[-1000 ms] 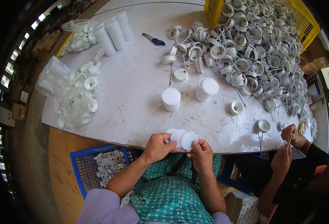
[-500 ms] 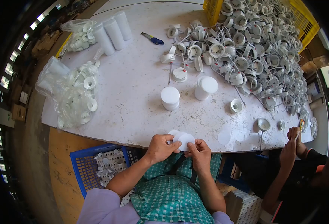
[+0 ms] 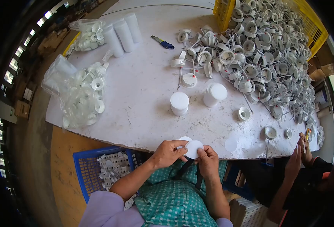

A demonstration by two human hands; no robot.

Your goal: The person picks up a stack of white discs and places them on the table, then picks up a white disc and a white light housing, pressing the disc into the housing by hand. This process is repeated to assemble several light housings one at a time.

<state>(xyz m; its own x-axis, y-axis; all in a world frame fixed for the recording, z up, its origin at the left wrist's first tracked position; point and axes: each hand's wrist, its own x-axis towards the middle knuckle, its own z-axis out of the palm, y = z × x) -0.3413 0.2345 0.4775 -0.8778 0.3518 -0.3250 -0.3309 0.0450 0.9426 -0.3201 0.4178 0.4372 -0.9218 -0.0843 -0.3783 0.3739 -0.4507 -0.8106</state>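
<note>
At the table's front edge, my left hand (image 3: 169, 154) is closed on thin white discs, whose edges show behind its fingers. My right hand (image 3: 208, 160) pinches the right side of the front white disc (image 3: 194, 149), thumb on its face. The left fingertips rest at that disc's left edge. Beyond my hands stand two stacks of the same discs, a smaller one (image 3: 179, 103) and a wider one (image 3: 215, 94). A single flat disc (image 3: 231, 144) lies to the right of my hands.
White caps with wires form a big heap (image 3: 265, 56) by a yellow crate (image 3: 223, 15). A utility knife (image 3: 162, 42) lies at the back. Bagged white rings (image 3: 84, 96) sit left. Below is a blue basket (image 3: 85, 178) of parts. A co-worker's hands (image 3: 299, 151) are at right.
The discs between my hands were fanned out; now the front one stands out, held between both hands, with others behind it. The view has shifted slightly, moving the table's contents rightward.
</note>
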